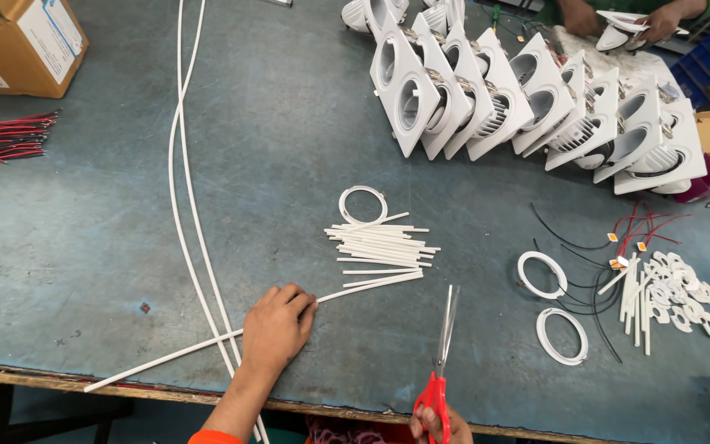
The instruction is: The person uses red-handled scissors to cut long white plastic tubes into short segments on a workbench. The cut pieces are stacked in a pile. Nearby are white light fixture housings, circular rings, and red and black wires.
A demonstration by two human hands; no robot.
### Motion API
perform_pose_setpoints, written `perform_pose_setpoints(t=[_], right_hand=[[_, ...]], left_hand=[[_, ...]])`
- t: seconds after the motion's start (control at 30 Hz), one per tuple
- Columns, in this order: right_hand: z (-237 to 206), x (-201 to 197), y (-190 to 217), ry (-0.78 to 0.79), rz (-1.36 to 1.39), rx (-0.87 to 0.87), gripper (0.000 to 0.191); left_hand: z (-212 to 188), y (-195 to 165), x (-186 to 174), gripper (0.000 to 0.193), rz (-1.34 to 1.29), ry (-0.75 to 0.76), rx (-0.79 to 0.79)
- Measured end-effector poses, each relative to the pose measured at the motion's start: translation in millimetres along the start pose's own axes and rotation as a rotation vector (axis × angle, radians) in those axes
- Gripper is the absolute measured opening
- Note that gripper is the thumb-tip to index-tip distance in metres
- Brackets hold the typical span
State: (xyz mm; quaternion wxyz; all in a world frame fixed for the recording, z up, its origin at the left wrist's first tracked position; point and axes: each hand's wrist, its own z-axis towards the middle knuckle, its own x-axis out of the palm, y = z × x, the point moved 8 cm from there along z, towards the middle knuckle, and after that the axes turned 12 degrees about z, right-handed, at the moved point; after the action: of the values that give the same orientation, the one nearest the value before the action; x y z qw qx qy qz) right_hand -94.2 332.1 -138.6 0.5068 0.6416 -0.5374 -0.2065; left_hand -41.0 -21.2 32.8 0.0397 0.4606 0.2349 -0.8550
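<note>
The scissors point(437, 370) have red handles. The cut tubes point(381, 247) are white (so are the lamp housings point(527, 99)); the table point(273, 123) is grey-blue.

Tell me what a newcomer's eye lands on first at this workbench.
First, the leaning row of white square recessed light housings across the far right of the grey-blue worktable. Next, near the front edge, the left hand pressing a long thin white tube flat, while the right hand holds red-handled scissors, blades pointing away. Between them lies a pile of short cut white tube pieces.
</note>
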Motion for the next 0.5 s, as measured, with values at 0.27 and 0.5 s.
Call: perform_pose_setpoints(t=[0.27,0.5], right_hand=[[1.4,21.6,5.7,0.108,-0.087,0.466,0.032],[-0.1,59.0,21.2,0.244,-0.068,0.587,0.035]], left_hand=[[1.7,-0.6,1.5,0.009,-0.011,0.013,0.013],[1.9,1.4,5.6,0.007,-0.046,0.038,-0.009]])
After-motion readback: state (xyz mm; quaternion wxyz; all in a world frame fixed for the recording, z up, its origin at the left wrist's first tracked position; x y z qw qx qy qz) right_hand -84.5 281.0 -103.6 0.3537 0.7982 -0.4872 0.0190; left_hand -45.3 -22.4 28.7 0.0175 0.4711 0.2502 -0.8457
